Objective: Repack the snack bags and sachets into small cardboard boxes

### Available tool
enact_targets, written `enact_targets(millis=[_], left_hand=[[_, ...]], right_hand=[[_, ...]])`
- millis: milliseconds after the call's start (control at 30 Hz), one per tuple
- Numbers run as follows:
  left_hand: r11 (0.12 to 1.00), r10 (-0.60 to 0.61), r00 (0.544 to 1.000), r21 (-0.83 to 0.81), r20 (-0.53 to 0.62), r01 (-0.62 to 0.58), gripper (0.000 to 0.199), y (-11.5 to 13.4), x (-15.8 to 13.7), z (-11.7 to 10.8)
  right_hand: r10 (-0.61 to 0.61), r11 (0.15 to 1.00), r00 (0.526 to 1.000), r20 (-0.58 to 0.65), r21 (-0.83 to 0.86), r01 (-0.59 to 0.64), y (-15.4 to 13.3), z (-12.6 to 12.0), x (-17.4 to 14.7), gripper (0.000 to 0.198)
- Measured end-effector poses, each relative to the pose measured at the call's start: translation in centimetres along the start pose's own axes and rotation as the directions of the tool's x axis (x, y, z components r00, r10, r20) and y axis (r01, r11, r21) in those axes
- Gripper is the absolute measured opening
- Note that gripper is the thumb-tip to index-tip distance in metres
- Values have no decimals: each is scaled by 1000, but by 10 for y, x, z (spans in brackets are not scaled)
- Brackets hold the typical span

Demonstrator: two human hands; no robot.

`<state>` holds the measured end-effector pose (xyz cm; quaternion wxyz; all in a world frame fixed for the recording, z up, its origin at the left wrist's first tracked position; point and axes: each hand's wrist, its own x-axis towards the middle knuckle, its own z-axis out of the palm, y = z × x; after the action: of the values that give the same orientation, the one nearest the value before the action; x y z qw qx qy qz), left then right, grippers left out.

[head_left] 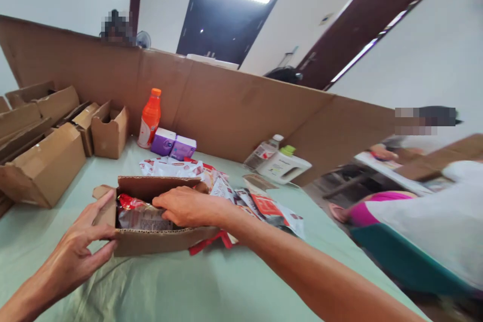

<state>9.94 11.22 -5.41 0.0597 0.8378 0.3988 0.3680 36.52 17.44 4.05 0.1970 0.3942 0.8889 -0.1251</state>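
Note:
An open cardboard box (151,244) sits on the green cloth in front of me. Inside lies a shiny snack packet (141,216) with a red top and a printed silvery side. My left hand (85,234) grips the box's left end, its fingers along the end flap and front corner. My right hand (188,206) reaches into the box from the right, its fingers curled at the packet's right part; the fingertips are partly hidden. Behind and right of the box is a loose pile of snack packets (222,188), white, red and black.
Several cardboard boxes (56,161) stand at the left. An orange bottle (150,118), purple tissue packs (173,145), a clear bottle (264,153) and a white jug (283,166) line the cardboard partition (226,95). A co-worker (426,221) sits beyond the table's right edge.

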Motion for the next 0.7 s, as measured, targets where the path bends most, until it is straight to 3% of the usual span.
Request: enact_targets(millis=[133, 200, 267, 333, 433, 500, 600, 700], left_hand=[[1000, -16, 1000, -9, -14, 16, 31, 1, 2, 2], [1000, -11, 1000, -8, -19, 10, 31, 3, 4, 2], [1000, -7, 1000, -6, -24, 7, 29, 4, 5, 1], [1000, 5, 1000, -2, -16, -5, 27, 4, 6, 0], [999, 33, 999, 21, -2, -33, 24, 4, 7, -2], [998, 31, 1000, 46, 4, -31, 22, 4, 6, -3], [998, 34, 999, 62, 3, -34, 20, 6, 1, -4], [999, 29, 999, 33, -27, -29, 18, 9, -4, -3]], right_hand=[[1, 1000, 999, 48, 8, -1, 3, -2, -7, 36], [-27, 999, 998, -64, 30, 29, 3, -2, -8, 36], [-98, 988, 964, -248, 89, 123, 2, -2, -7, 43], [-166, 961, 934, -316, 160, 225, 1, -2, -1, 51], [-217, 934, 966, -140, 257, 247, 3, -2, 11, 62], [-240, 912, 966, -97, 319, 259, 7, -3, 13, 64], [-205, 852, 934, -294, 415, 318, 17, -6, -6, 60], [-30, 834, 875, -483, 471, 288, 30, -6, -43, 46]])
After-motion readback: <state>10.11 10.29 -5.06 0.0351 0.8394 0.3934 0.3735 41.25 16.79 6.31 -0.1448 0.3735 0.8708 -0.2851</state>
